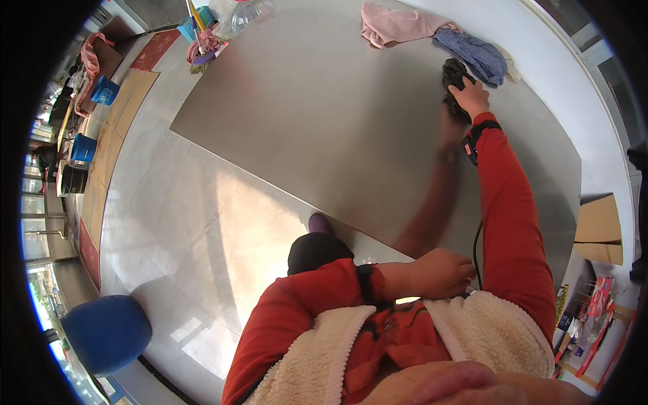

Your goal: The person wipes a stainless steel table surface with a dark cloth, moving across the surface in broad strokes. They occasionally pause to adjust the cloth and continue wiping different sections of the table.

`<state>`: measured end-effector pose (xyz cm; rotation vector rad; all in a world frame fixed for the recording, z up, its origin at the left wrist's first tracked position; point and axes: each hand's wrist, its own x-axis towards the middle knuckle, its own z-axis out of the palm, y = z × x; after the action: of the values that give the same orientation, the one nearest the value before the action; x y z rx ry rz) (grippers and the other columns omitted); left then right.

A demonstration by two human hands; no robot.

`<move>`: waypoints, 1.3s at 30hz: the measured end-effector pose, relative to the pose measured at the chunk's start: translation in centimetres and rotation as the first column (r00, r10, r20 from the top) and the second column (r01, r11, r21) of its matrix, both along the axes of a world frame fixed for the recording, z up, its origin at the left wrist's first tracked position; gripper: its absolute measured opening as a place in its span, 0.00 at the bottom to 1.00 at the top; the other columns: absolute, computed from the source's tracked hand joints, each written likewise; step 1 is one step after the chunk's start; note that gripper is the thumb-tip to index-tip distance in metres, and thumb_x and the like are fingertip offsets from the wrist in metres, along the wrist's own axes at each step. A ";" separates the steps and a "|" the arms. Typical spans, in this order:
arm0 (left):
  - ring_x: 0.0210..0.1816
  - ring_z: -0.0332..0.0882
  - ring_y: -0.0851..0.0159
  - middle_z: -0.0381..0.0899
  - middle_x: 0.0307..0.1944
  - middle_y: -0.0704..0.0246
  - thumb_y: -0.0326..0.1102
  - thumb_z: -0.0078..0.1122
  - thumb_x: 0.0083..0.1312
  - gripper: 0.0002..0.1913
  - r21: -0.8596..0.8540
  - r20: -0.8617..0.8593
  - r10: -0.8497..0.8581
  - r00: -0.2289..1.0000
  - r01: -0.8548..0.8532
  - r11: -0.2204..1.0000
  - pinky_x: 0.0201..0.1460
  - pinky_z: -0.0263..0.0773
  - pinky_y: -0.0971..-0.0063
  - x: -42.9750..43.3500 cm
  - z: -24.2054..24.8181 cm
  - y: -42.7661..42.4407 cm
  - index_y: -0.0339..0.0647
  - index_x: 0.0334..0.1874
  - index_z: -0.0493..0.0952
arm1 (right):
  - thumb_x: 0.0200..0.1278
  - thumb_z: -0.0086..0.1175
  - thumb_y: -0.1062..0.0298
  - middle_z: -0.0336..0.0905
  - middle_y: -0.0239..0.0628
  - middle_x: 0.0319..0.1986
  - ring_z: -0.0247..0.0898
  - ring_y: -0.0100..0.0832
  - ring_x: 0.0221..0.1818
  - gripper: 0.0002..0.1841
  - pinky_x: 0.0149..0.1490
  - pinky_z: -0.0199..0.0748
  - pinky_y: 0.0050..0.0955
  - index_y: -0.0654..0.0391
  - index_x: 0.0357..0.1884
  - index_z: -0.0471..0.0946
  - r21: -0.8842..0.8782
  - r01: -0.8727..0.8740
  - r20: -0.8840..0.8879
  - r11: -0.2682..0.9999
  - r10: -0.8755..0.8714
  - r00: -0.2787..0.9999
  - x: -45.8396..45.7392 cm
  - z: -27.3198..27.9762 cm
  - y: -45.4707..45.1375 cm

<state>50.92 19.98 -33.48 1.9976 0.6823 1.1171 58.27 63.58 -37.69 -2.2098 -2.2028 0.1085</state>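
Observation:
My right hand (472, 97) reaches far across a metal-topped table (324, 111) and grips a crumpled dark cloth (455, 72), which lies against the shiny surface. The hand and red sleeve reflect in the metal beneath. My left hand (441, 273) is bent across my body at the table's near edge, its fingers curled. A black cable (477, 248) runs down beside those fingers; whether they hold it is hidden. Close to the dark cloth, at the wall side, lie a blue patterned cloth (473, 54) and a pink cloth (405, 24).
A white wall (544, 76) borders the table's far side. A mop (202, 53) stands by the far left corner. Leftward on the floor are a large blue barrel (107, 334), flattened cardboard (119, 121) and blue buckets (105, 91). At right are a cardboard box (599, 220) and shelf goods (600, 296).

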 end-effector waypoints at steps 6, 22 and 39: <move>0.42 0.84 0.48 0.86 0.42 0.58 0.39 0.63 0.62 0.12 -0.246 -0.053 -0.107 0.993 0.090 0.965 0.45 0.80 0.53 -0.1 -1.1 0.9 0.40 0.43 0.84 | 0.61 0.64 0.38 0.62 0.43 0.75 0.57 0.55 0.75 0.34 0.73 0.64 0.56 0.37 0.69 0.78 0.220 -0.743 -0.068 0.632 0.770 0.635 -20.1 0.5 -10.9; 0.41 0.84 0.47 0.85 0.41 0.58 0.40 0.61 0.64 0.12 -0.069 -0.277 -0.123 0.953 0.108 0.992 0.42 0.79 0.56 -2.1 -6.2 1.1 0.41 0.45 0.83 | 0.67 0.56 0.36 0.66 0.41 0.71 0.62 0.55 0.72 0.34 0.70 0.70 0.55 0.40 0.72 0.74 0.080 -0.383 0.021 0.920 0.383 0.923 -26.3 1.0 -3.3; 0.51 0.84 0.46 0.83 0.54 0.55 0.41 0.60 0.64 0.20 -0.097 -0.278 -0.139 0.951 0.116 0.989 0.51 0.80 0.58 -3.7 -6.2 3.2 0.41 0.56 0.79 | 0.68 0.56 0.38 0.69 0.45 0.68 0.69 0.52 0.67 0.32 0.67 0.73 0.50 0.42 0.71 0.75 0.167 -0.498 0.028 0.851 0.501 0.865 -32.9 0.8 -3.6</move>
<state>47.24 23.13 -39.73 2.1217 0.7185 0.7229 25.36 59.99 -36.93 -1.4977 -2.6100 -0.0529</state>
